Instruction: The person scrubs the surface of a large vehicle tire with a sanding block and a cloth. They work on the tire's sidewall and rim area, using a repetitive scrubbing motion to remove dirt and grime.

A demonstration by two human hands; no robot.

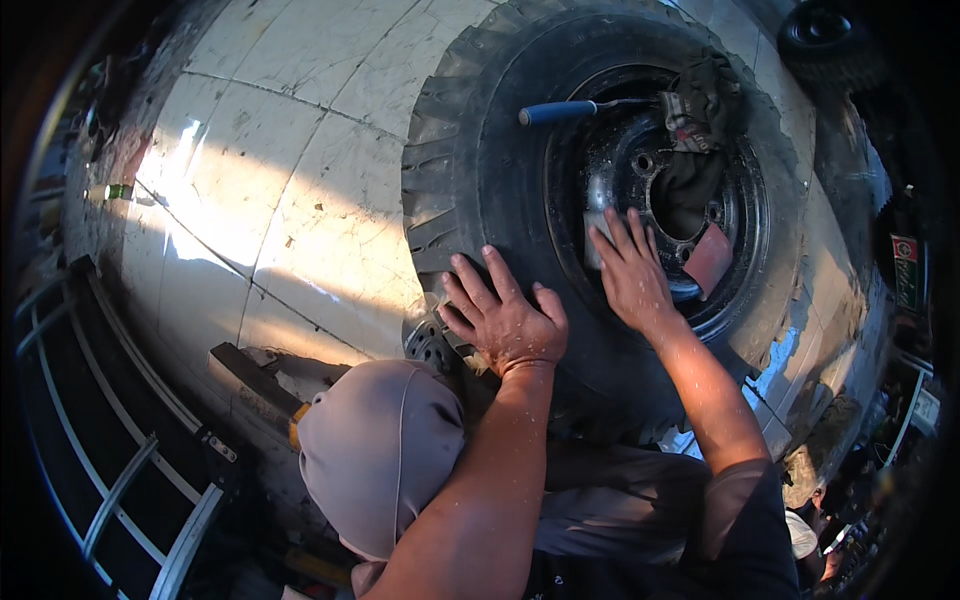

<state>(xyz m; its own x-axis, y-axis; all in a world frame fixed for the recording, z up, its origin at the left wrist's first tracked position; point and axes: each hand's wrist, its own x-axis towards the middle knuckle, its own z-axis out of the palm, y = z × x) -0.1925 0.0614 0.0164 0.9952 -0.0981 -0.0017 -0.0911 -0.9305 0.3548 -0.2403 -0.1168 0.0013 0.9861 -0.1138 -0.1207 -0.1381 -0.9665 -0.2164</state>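
A large black tyre [505, 190] with a dark metal rim [603, 190] lies flat in front of me. My left hand [507, 318] rests on its near left sidewall, fingers spread, holding nothing. Inside the rim my right hand [636, 280] lies flat with outstretched fingers, over a pale grey patch [592, 242] that may be a thin sheet; the fingers partly hide it. Right of that hand, a reddish-brown sheet like sandpaper [709, 261] leans in the rim. A blue-handled tool [560, 112] lies across the rim's far side, its tip by a dark crumpled cloth [705, 95].
My bent knee [380, 455] in grey cloth and a dark perforated shoe [430, 340] are at the near left. A bar [255, 385] lies beside them on the tiled floor [270, 150]. A metal frame [125, 460] stands far left; a smaller tyre [825, 45] lies far right.
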